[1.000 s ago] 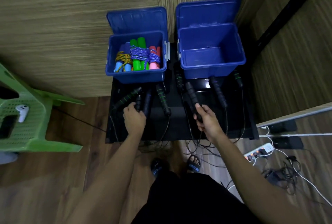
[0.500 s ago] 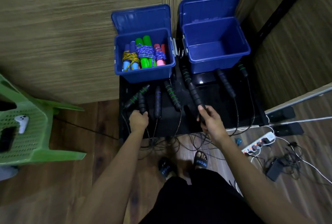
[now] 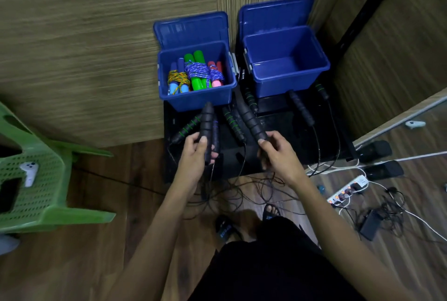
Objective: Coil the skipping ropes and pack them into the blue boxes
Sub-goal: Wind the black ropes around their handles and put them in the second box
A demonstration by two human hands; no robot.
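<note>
My left hand point(image 3: 193, 155) and right hand point(image 3: 278, 155) each grip black rope handle point(image 3: 207, 129), now lifted off black table point(image 3: 285, 121), cords trailing over near edge; behind, left box point(image 3: 196, 100) packed, right box point(image 3: 285, 83) bare.

Both hands have come up off the black table point(image 3: 285, 131), each bringing a black rope handle with it. A second ago the left hand point(image 3: 193, 155) rested among the handles near the table's front left edge; it now holds its handle point(image 3: 206, 126) raised and almost upright, tip toward the left box. The right hand point(image 3: 278, 155), earlier gripping a handle lying flat at the front middle, now holds that handle point(image 3: 250, 119) lifted and slanting up to the left. The thin cords point(image 3: 232, 194) trail down from both handles toward the floor.
</note>
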